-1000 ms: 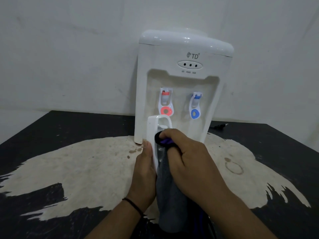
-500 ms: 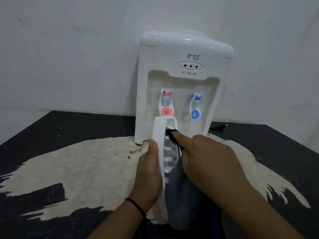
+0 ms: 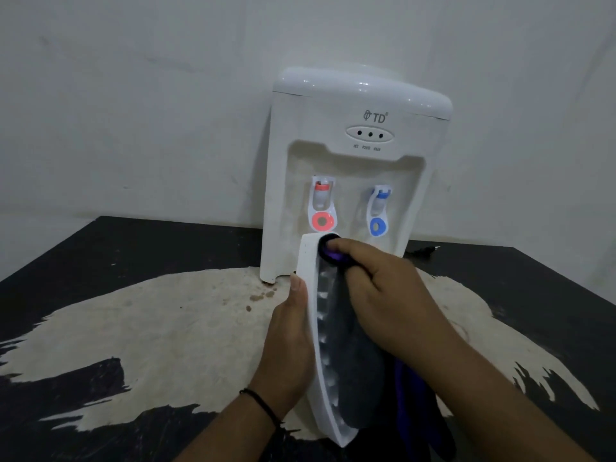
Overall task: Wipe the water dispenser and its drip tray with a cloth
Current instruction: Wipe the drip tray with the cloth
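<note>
**A:** Where is the drip tray?

**B:** Your left hand (image 3: 289, 341) holds the white drip tray (image 3: 311, 328) off the table (image 3: 533, 288), turned on its edge so its long side runs from near you toward the water dispenser (image 3: 353, 155). Your thumb lies along the tray's left wall, and its far end sits just in front of the red tap (image 3: 322, 208).

**A:** And the cloth?

**B:** Your right hand (image 3: 383, 295) grips the dark grey cloth (image 3: 360, 368), fingers curled round it. One fingertip, wrapped in cloth with a purple edge, presses into the far end of the tray. The rest of the cloth hangs down along the tray's inside, over its ribs, toward you.

**A:** Where does the dispenser stand?

**B:** At the far side of the black table, against a white wall, upright. The blue tap (image 3: 378, 211) is right of the red one. A pale worn patch (image 3: 150, 328) spreads across the table beneath your hands. A black band (image 3: 263, 403) circles your left wrist.
</note>
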Available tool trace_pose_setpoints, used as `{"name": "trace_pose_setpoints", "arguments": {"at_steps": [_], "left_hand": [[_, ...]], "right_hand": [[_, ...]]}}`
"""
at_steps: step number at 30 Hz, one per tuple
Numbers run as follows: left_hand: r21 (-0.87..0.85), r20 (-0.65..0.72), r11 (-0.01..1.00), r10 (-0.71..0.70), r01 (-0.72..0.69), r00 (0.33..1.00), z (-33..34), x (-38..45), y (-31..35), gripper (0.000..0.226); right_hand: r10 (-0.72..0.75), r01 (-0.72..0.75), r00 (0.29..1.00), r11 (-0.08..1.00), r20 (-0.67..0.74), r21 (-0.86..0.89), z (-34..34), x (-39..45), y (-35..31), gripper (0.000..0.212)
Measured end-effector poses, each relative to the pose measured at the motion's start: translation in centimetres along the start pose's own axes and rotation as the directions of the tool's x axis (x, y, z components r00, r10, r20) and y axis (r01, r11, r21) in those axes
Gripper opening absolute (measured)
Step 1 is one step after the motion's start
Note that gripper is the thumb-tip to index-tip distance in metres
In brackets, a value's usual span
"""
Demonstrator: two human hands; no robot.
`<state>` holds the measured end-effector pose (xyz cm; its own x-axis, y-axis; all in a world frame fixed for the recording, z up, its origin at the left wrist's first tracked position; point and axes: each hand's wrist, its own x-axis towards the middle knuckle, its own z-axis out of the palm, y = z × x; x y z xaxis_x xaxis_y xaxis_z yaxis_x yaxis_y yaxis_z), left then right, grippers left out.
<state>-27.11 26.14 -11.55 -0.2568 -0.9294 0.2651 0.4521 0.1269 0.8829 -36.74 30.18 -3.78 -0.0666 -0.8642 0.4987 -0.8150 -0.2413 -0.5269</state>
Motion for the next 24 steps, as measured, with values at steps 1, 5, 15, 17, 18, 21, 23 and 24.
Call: {"name": "trace_pose_setpoints", "arguments": {"at_steps": [1,5,15,17,18,21,23,24], "left_hand": [[0.013,0.002,1.000,0.002,-0.002,1.000,0.0,0.0,0.0,0.051],[-0.015,-0.025,1.000,0.001,-0.001,1.000,-0.2,0.3,-0.3,0.050],[0.034,-0.063,0.997,0.073,-0.071,0.995,-0.3,0.4,-0.3,0.057],[0.078,-0.061,0.993,0.092,-0.087,0.994,-0.1,0.5,-0.3,0.052],[0.075,-0.063,0.993,0.091,-0.087,0.994,0.0,0.4,-0.4,0.050],[0.028,-0.097,0.997,0.069,-0.067,0.993,-0.3,0.5,-0.3,0.050],[0.043,-0.080,0.996,0.082,-0.079,0.993,-0.5,0.6,-0.3,0.053],[0.072,-0.077,0.994,0.088,-0.083,0.993,-0.3,0.6,-0.2,0.053]], "right_hand": [[0.017,-0.018,1.000,0.999,-0.021,-0.031,0.2,0.2,0.0,0.042],[0.053,-0.049,0.995,0.997,0.081,-0.051,0.2,0.4,-0.5,0.046],[0.043,-0.035,0.987,0.998,0.155,-0.056,-0.3,1.0,-1.0,0.050],[0.025,-0.003,0.993,0.984,0.117,-0.180,-0.2,1.0,-0.6,0.050],[0.017,0.007,0.992,0.982,0.124,-0.188,-0.1,1.0,-0.8,0.049],[0.061,-0.089,0.972,0.989,0.226,0.118,-0.3,1.1,-1.2,0.047],[0.099,-0.154,0.962,0.966,0.253,0.208,-0.7,1.1,-0.9,0.047],[0.083,-0.111,0.969,0.987,0.232,0.112,-0.7,1.0,-0.5,0.049]]}}
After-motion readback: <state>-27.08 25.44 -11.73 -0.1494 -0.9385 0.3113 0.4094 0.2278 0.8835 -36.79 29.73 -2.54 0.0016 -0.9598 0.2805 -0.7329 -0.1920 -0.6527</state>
